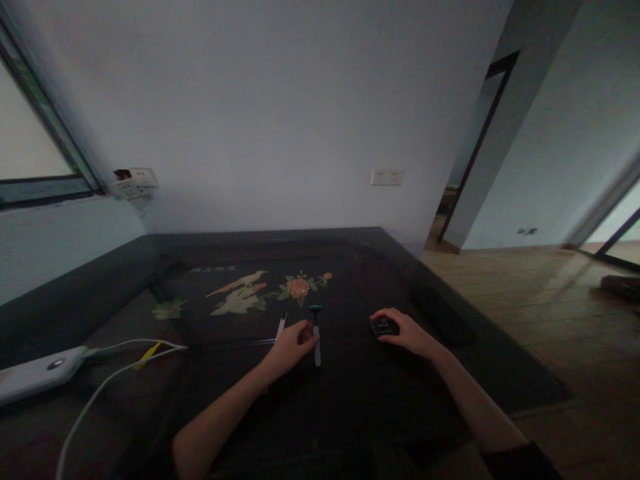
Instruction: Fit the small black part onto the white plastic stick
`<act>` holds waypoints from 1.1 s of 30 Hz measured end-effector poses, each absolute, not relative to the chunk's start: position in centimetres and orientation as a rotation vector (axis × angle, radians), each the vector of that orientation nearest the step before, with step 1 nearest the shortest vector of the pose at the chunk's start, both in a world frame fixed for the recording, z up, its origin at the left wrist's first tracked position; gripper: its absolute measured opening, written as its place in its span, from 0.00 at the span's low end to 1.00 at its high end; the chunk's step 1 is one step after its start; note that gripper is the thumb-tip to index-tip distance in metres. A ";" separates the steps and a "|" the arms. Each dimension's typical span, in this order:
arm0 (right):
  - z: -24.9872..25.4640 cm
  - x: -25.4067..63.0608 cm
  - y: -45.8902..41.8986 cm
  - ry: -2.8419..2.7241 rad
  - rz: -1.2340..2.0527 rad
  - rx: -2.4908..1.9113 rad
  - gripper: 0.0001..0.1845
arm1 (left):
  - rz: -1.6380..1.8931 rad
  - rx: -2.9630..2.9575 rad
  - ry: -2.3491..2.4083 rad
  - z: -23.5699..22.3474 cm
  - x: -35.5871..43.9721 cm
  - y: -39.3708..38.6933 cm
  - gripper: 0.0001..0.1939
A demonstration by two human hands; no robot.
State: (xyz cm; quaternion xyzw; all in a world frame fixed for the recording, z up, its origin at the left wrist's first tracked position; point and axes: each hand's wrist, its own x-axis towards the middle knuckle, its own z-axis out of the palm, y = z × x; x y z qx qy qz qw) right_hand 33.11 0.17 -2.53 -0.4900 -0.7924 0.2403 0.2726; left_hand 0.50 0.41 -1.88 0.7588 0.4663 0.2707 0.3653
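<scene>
Head view: razor (316, 331), slim grey handle, dark teal-tinged crosswise head.

Head view: worn, looking forward and down
Desk (350, 410): near, toward 6 o'clock
Wall (270, 113): farther back, 12 o'clock, faced squarely

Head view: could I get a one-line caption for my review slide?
Left hand at a razor, right hand around a small dark object, above a dark table with bird-and-flower decoration.
</scene>
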 end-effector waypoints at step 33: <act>-2.5 32.9 0.3 -2.207 0.609 -1.279 0.18 | 0.634 1.840 1.128 -0.5 2.2 -1.0 0.11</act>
